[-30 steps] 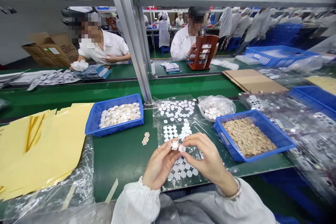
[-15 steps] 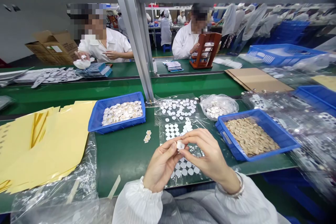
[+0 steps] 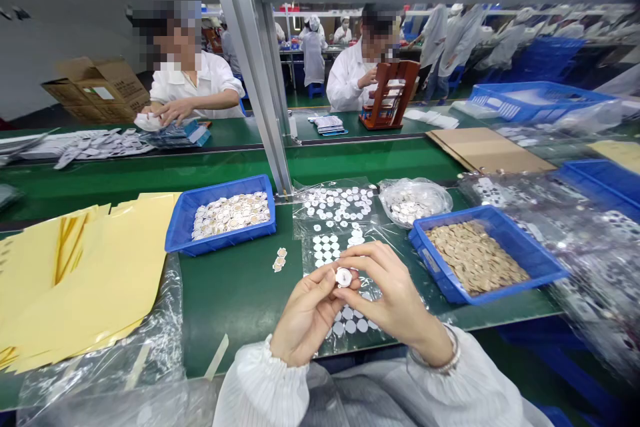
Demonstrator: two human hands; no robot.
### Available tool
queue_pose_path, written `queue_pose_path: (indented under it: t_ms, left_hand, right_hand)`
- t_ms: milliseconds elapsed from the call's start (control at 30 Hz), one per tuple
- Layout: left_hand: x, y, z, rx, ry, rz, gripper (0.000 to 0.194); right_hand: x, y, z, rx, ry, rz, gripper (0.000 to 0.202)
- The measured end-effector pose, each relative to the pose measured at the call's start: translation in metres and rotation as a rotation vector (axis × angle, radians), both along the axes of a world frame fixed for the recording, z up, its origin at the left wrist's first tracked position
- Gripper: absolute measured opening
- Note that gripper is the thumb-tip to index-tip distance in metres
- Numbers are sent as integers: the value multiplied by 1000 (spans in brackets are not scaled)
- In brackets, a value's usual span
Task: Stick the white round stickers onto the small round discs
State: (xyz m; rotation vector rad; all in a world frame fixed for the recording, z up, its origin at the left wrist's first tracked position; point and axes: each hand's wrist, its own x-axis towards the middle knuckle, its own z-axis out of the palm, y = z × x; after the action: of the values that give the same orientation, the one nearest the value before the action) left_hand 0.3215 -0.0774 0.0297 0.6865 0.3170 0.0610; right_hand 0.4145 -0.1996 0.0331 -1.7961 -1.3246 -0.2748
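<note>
A small round white disc [image 3: 343,277] with a marked face is held up between my two hands, above the front of the green bench. My left hand [image 3: 311,307] pinches its left edge between thumb and fingers. My right hand [image 3: 387,290] closes on it from the right, thumb below and fingertips above. Under my hands, partly hidden by them, a clear plastic sheet [image 3: 311,287] carries rows of white round pieces [image 3: 326,250]. Left of it lie a few joined tan discs with white edges [image 3: 280,259].
A blue tray [image 3: 220,243] of white-edged discs stands back left; another blue tray [image 3: 545,273] holds tan discs at right. Near it sits a clear bag of white discs [image 3: 415,203]. Yellow sheets [image 3: 115,273] cover the left. A metal post [image 3: 255,73] rises behind; two co-workers sit opposite.
The disc's face has turned more towards me, and my right fingers have shifted slightly left around it. The co-worker at left has brought both hands together over the white item.
</note>
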Motion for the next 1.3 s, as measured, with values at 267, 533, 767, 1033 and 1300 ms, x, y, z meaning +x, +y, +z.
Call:
queue_pose_path:
  t_ms: [267, 533, 767, 1033, 1300]
  left_hand:
    - [0, -1, 7, 173, 10, 72, 24]
    - [-1, -8, 11, 297, 81, 157, 30]
    - [-2, -11, 11, 354, 83, 233, 26]
    - [-3, -10, 14, 369, 103, 213, 26]
    - [-8, -12, 19, 371, 74, 195, 32]
  right_hand:
    - [-1, 2, 2, 12, -32, -53, 16]
    - [-6, 4, 4, 48, -101, -88, 14]
    - [-10, 6, 4, 70, -116, -91, 16]
    - [-10, 6, 4, 83, -85, -93, 15]
    - [-12, 4, 5, 152, 13, -73, 20]
